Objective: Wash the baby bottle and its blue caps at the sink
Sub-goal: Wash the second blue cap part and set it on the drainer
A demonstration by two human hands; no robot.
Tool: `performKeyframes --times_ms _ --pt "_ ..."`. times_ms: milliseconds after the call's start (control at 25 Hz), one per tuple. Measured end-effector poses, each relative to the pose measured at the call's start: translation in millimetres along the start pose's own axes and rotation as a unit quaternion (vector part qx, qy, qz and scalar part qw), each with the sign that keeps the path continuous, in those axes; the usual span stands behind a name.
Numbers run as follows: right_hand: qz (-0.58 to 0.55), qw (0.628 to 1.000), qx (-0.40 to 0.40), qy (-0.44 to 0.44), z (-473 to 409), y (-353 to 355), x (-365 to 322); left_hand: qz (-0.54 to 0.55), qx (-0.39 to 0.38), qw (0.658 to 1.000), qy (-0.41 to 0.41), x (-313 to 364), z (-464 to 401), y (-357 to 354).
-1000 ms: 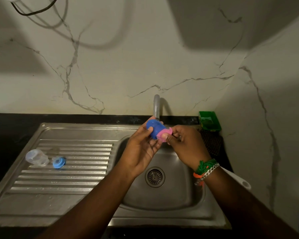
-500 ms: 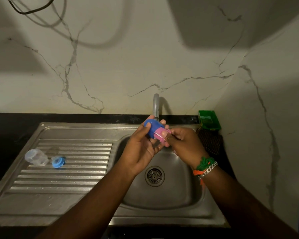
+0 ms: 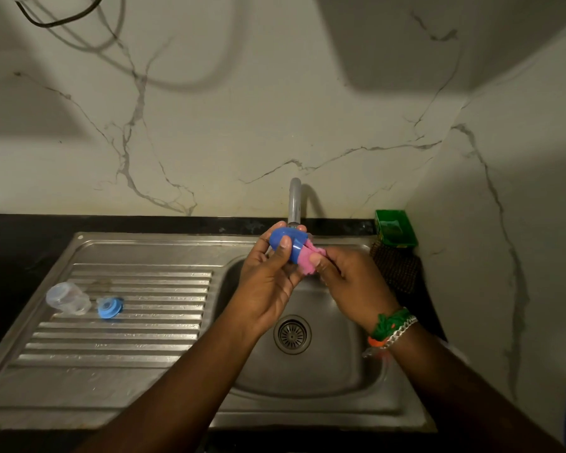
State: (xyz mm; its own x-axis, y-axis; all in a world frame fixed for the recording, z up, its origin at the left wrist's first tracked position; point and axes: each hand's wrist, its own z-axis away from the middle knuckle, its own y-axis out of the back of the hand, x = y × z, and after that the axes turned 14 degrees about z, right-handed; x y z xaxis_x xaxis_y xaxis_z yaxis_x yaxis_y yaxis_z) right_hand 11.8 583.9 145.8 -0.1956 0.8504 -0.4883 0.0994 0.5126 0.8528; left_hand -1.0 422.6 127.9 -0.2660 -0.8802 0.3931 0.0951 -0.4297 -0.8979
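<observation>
Two hands work at frame centre: my left hand (image 3: 268, 279) grips the blue cap (image 3: 288, 244) while my right hand (image 3: 350, 282) has pushed the pinched pink cloth (image 3: 304, 259) deeper inside, so scrubbing proceeds; bottle (image 3: 67, 297) waits lower left.

Bare forearms; green thread band (image 3: 389, 323), silver chain (image 3: 402, 328)

Walls: pale marble-look wall (image 3: 275, 119) with grey veins, meeting a second such wall (image 3: 520, 207) at a corner on the right.
Light: dim, with broad soft shadows across the upper wall.
Cable: a dark cable (image 3: 59, 19) loops at the top left.
Counter: black countertop (image 3: 23, 237) around a steel sink (image 3: 307, 416), with a ribbed drainboard (image 3: 128, 325) on its left.
Tap: grey tap (image 3: 294, 199) rising at the back.
Corner: a green box (image 3: 395, 227) on the counter.
</observation>
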Motion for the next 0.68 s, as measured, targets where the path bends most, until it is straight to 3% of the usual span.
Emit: performKeyframes --times_ms 160,680 --pt "0.039 0.998 0.048 0.016 -3 6 1 -0.012 0.001 1.000 0.012 4 1 -2" --pt "0.064 0.995 0.066 0.048 -2 11 -4 -0.002 -0.013 1.000 0.012 9 -1 -4"
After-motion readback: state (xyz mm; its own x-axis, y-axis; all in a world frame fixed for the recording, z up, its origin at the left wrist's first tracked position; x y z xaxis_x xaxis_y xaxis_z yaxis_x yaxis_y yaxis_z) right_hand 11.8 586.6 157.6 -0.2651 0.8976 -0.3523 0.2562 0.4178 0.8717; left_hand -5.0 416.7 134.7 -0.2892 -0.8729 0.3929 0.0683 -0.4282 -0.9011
